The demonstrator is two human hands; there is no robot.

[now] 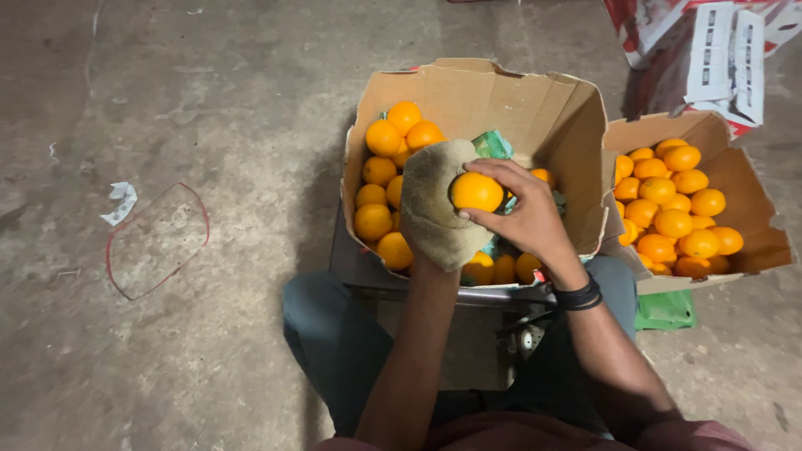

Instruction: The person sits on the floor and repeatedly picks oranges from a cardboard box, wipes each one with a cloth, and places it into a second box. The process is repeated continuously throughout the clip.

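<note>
Clamped in the right hand's (522,219) grip, an orange (476,191) sits pressed against the tan cloth (434,213) wrapped over the left hand (430,242) (fingers hidden, so its grip cannot be told), above the near cardboard box (535,100) of oranges, seemingly mid-wipe.

The cloth (434,209) is a coarse, matt, tan fabric with a nubbly weave. The orange (476,191) against it has a smooth, lightly glossy peel, as do the oranges heaped in both boxes. The near box (535,108) and the side box (743,179) are matt brown corrugated cardboard with creased, torn flaps. The floor (209,100) is rough, stained grey concrete. A wristband (579,296) looks like dull black elastic.
</note>
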